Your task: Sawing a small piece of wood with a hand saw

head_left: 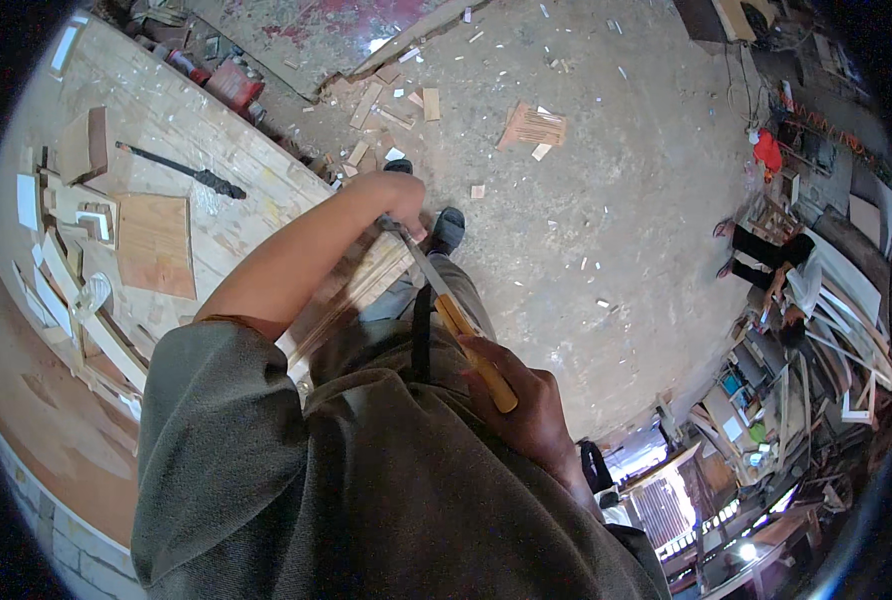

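My right hand (521, 400) is wrapped round the yellow-brown wooden handle (451, 315) of a hand tool with a long, narrow metal blade (421, 260). The tool slants away from my body, up and to the left. At the blade's far end is my left hand (404, 200), its fingers curled and mostly hidden. Whether they grip the blade tip or the wood beneath cannot be made out. Below that hand, pale wood (381, 275) with long edges juts out at the worktable's corner, close to my legs.
On the left, the pale worktable (266, 200) bears a black rod (181, 168), a square wooden board (156, 245) and several wood offcuts. Wood scraps (534, 128) lie on the concrete floor (606, 200). At the far right a person (781, 265) sits beside stacked timber.
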Available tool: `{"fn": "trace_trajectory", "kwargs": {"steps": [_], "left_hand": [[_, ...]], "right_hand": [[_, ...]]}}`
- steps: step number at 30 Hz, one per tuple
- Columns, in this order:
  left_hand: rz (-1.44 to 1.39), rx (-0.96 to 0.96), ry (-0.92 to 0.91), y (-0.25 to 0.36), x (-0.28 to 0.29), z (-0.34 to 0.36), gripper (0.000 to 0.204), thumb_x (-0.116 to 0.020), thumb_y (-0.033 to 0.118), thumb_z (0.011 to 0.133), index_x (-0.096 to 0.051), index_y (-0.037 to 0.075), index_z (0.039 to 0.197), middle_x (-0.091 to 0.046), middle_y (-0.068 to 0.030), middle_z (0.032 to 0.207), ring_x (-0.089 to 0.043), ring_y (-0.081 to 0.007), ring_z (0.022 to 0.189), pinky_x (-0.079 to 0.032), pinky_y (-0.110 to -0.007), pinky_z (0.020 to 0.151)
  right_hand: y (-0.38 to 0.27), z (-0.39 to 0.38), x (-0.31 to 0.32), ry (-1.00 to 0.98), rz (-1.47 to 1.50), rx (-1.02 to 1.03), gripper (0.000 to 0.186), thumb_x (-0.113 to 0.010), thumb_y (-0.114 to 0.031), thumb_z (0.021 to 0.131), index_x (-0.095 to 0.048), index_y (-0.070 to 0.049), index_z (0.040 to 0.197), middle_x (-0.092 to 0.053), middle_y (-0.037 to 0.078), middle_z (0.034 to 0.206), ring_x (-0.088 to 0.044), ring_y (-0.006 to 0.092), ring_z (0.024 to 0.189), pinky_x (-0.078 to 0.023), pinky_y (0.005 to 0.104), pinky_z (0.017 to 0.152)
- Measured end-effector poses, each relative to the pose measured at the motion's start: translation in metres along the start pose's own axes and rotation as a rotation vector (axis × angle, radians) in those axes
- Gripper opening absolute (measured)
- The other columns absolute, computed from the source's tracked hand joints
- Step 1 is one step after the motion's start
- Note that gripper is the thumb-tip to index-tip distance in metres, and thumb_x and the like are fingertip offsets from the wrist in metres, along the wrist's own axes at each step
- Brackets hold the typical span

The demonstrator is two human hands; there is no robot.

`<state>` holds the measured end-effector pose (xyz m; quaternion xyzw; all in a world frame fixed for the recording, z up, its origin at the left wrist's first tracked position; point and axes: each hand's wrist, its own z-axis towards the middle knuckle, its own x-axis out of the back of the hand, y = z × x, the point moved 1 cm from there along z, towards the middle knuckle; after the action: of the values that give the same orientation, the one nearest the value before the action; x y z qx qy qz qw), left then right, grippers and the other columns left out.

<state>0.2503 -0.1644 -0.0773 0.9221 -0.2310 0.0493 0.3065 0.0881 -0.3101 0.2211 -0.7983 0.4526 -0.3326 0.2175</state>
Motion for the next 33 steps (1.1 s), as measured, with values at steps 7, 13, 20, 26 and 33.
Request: {"fn": "trace_trajectory", "kwargs": {"steps": [7, 13, 20, 26, 33], "left_hand": [[0.026, -0.093, -0.053, 0.009, 0.002, 0.007, 0.050, -0.083, 0.050, 0.072, -0.078, 0.003, 0.091, -0.075, -0.0165, 0.087, -0.070, -0.0327, 0.076, -0.054, -0.044, 0.073], [-0.063, -0.122, 0.014, 0.008, -0.006, 0.007, 0.056, -0.084, 0.051, 0.070, -0.078, 0.002, 0.096, -0.075, -0.0187, 0.098, -0.072, -0.0353, 0.091, -0.055, -0.043, 0.082], [-0.117, -0.174, 0.100, 0.003, -0.012, 0.006, 0.036, -0.086, 0.038, 0.074, -0.077, 0.005, 0.083, -0.072, -0.0154, 0.077, -0.069, -0.0287, 0.071, -0.053, -0.041, 0.068], [-0.336, -0.237, 0.111, 0.006, -0.023, 0.009, 0.034, -0.085, 0.036, 0.075, -0.077, 0.005, 0.085, -0.073, -0.0141, 0.077, -0.069, -0.0262, 0.070, -0.053, -0.040, 0.069], [-0.358, -0.093, 0.187, 0.008, -0.026, 0.000, 0.036, -0.081, 0.042, 0.079, -0.076, 0.006, 0.082, -0.072, -0.0110, 0.073, -0.068, -0.0255, 0.069, -0.052, -0.039, 0.067]], "right_hand": [[0.003, -0.002, -0.010, 0.047, -0.021, 0.043, 0.041, -0.072, -0.017, 0.091, -0.062, -0.017, 0.131, -0.073, 0.022, 0.089, -0.073, 0.0395, 0.077, -0.059, 0.0448, 0.064], [-0.012, -0.002, -0.014, 0.010, -0.057, -0.042, 0.039, -0.070, -0.007, 0.091, -0.062, -0.009, 0.129, -0.073, 0.021, 0.110, -0.075, 0.0336, 0.088, -0.061, 0.0389, 0.073], [-0.010, -0.002, -0.022, 0.050, -0.077, -0.028, 0.040, -0.070, -0.007, 0.091, -0.062, -0.011, 0.129, -0.073, 0.022, 0.106, -0.075, 0.0362, 0.087, -0.060, 0.0400, 0.071], [0.002, -0.017, -0.015, 0.073, -0.057, -0.023, 0.040, -0.071, -0.011, 0.090, -0.064, -0.014, 0.129, -0.073, 0.024, 0.098, -0.074, 0.0379, 0.085, -0.060, 0.0423, 0.070], [0.020, -0.014, -0.019, 0.105, -0.115, 0.090, 0.035, -0.071, -0.009, 0.090, -0.066, -0.012, 0.125, -0.075, 0.018, 0.091, -0.076, 0.0317, 0.075, -0.059, 0.0380, 0.066]]}}
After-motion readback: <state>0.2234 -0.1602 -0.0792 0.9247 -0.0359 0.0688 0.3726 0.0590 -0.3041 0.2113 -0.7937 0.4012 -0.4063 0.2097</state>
